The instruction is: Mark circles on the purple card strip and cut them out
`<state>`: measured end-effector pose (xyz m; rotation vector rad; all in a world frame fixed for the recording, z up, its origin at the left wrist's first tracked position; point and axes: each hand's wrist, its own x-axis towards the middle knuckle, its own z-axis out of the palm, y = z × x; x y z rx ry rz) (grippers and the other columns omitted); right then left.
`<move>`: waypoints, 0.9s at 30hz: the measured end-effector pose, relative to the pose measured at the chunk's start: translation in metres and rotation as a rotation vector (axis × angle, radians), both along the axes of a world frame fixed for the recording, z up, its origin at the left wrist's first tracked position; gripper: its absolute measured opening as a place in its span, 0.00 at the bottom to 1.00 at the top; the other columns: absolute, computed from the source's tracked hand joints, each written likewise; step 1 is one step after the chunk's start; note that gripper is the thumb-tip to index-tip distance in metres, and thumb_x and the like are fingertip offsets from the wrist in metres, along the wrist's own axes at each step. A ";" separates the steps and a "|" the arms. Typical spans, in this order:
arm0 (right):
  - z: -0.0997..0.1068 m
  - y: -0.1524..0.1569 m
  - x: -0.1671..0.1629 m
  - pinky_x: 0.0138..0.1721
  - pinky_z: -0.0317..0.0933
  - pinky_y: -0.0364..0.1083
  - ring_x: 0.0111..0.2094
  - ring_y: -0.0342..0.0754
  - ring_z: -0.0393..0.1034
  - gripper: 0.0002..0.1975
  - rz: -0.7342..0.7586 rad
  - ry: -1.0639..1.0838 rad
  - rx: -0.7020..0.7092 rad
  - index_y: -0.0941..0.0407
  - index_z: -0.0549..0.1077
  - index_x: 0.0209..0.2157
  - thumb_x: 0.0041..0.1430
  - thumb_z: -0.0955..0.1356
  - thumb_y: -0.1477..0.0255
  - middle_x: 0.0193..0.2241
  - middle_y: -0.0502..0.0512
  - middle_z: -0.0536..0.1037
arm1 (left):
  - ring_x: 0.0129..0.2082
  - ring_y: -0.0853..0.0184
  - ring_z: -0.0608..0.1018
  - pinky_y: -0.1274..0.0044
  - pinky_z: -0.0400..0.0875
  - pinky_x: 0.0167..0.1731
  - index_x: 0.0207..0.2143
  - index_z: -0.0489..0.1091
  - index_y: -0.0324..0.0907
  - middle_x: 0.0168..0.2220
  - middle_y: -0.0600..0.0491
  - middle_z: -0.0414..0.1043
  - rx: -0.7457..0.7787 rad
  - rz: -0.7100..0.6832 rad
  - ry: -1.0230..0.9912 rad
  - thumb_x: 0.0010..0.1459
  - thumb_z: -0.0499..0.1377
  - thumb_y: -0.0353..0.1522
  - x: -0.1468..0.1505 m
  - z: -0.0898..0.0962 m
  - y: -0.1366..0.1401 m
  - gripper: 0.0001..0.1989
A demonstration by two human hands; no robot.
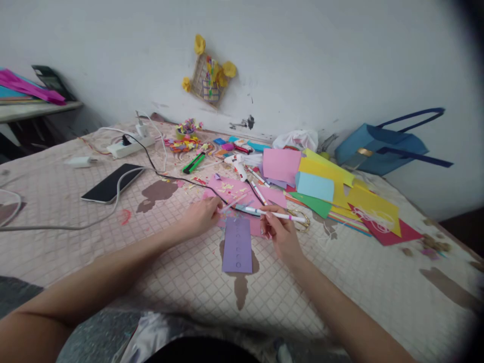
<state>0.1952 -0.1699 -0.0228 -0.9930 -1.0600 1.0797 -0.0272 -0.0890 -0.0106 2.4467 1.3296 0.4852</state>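
A white marker with a pink band (282, 215) is held between the thumb and fingers of my right hand (282, 232), above the pink paper. My left hand (204, 216) is closed in a pinch at the left edge of that pink paper (276, 195). Thin, pale, translucent pieces show near its fingertips; what it grips, I cannot make out. Between and just below the hands lies a purple paper strip (237, 254) with a column of small drawn circles. Another pair of white markers (259, 192) rests beyond the right hand, and gold-handled scissors (304, 222) lie beside it.
A white glue gun (237, 165) trails a black cord towards the power strip (130, 146). A green cutter (194, 163) and a black phone (112, 182) lie left. Coloured paper sheets (372, 201) and a blue bag (381, 146) are right. Paper scraps are scattered behind.
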 end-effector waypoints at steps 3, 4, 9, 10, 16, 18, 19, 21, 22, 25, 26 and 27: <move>-0.003 0.001 0.004 0.18 0.56 0.39 0.21 0.38 0.63 0.10 -0.067 -0.094 0.054 0.53 0.73 0.41 0.60 0.67 0.63 0.29 0.48 0.72 | 0.31 0.64 0.75 0.76 0.64 0.28 0.39 0.67 0.41 0.32 0.50 0.73 0.028 0.026 -0.063 0.54 0.53 0.27 -0.005 0.003 0.005 0.10; -0.004 0.001 0.006 0.18 0.56 0.40 0.21 0.39 0.63 0.10 -0.089 -0.154 0.088 0.52 0.73 0.42 0.62 0.66 0.63 0.30 0.49 0.72 | 0.30 0.64 0.75 0.77 0.64 0.28 0.39 0.67 0.41 0.32 0.51 0.73 0.040 0.032 -0.092 0.54 0.53 0.27 -0.007 0.004 0.007 0.09; -0.001 0.017 0.018 0.23 0.61 0.43 0.24 0.43 0.68 0.12 -0.113 -0.597 0.211 0.54 0.71 0.45 0.66 0.61 0.66 0.30 0.52 0.74 | 0.29 0.69 0.75 0.79 0.67 0.29 0.40 0.66 0.41 0.31 0.54 0.73 0.063 0.034 -0.249 0.57 0.53 0.28 -0.012 0.011 0.028 0.08; 0.001 0.024 0.021 0.27 0.64 0.44 0.26 0.45 0.70 0.12 -0.124 -0.757 0.232 0.54 0.71 0.46 0.67 0.60 0.68 0.31 0.53 0.75 | 0.30 0.69 0.75 0.78 0.67 0.30 0.41 0.66 0.40 0.32 0.53 0.73 0.062 0.033 -0.277 0.57 0.53 0.28 -0.011 0.014 0.033 0.08; 0.008 0.091 0.048 0.46 0.63 0.51 0.44 0.53 0.71 0.19 -0.052 -1.180 0.293 0.57 0.72 0.48 0.57 0.61 0.82 0.43 0.60 0.76 | 0.36 0.68 0.76 0.75 0.71 0.39 0.44 0.67 0.37 0.36 0.52 0.74 -0.017 0.069 -0.365 0.59 0.57 0.28 0.027 0.026 0.077 0.10; 0.012 0.116 0.060 0.46 0.62 0.50 0.44 0.54 0.70 0.20 -0.015 -1.276 0.274 0.58 0.74 0.44 0.53 0.61 0.86 0.40 0.61 0.77 | 0.39 0.66 0.77 0.71 0.73 0.42 0.46 0.68 0.37 0.40 0.50 0.74 -0.079 0.109 -0.372 0.61 0.58 0.30 0.050 0.026 0.093 0.11; 0.014 0.128 0.066 0.46 0.62 0.50 0.44 0.54 0.69 0.20 0.000 -1.318 0.267 0.58 0.75 0.43 0.53 0.60 0.87 0.39 0.61 0.76 | 0.42 0.64 0.76 0.68 0.74 0.43 0.48 0.68 0.37 0.44 0.48 0.73 -0.116 0.134 -0.376 0.63 0.58 0.34 0.063 0.026 0.100 0.13; 0.020 0.150 0.077 0.48 0.60 0.49 0.45 0.53 0.68 0.21 0.023 -1.387 0.259 0.57 0.76 0.44 0.54 0.60 0.87 0.39 0.61 0.76 | 0.47 0.61 0.75 0.64 0.74 0.46 0.53 0.66 0.38 0.51 0.46 0.69 -0.187 0.180 -0.392 0.64 0.57 0.37 0.090 0.024 0.111 0.18; 0.023 0.160 0.082 0.49 0.60 0.49 0.46 0.53 0.68 0.23 0.035 -1.415 0.254 0.57 0.75 0.47 0.53 0.61 0.88 0.40 0.60 0.76 | 0.47 0.61 0.75 0.64 0.74 0.46 0.53 0.66 0.38 0.51 0.46 0.69 -0.221 0.190 -0.403 0.64 0.57 0.37 0.102 0.023 0.114 0.18; 0.031 0.180 0.090 0.50 0.59 0.46 0.48 0.50 0.68 0.31 0.044 -1.467 0.234 0.55 0.70 0.54 0.51 0.60 0.90 0.45 0.59 0.76 | 0.47 0.61 0.75 0.64 0.74 0.46 0.53 0.66 0.39 0.51 0.46 0.69 -0.351 0.143 -0.435 0.64 0.57 0.37 0.129 0.020 0.115 0.18; 0.032 0.182 0.092 0.50 0.59 0.46 0.49 0.49 0.68 0.32 0.026 -1.475 0.227 0.55 0.68 0.56 0.51 0.59 0.91 0.47 0.59 0.76 | 0.47 0.61 0.75 0.64 0.74 0.46 0.53 0.66 0.38 0.51 0.46 0.69 -0.390 0.113 -0.446 0.64 0.57 0.37 0.133 0.019 0.113 0.18; 0.032 0.182 0.092 0.50 0.59 0.45 0.49 0.48 0.68 0.32 0.003 -1.481 0.219 0.56 0.67 0.57 0.52 0.58 0.90 0.49 0.60 0.75 | 0.47 0.61 0.75 0.64 0.74 0.46 0.53 0.66 0.38 0.51 0.46 0.69 -0.423 0.082 -0.456 0.64 0.57 0.37 0.134 0.018 0.111 0.18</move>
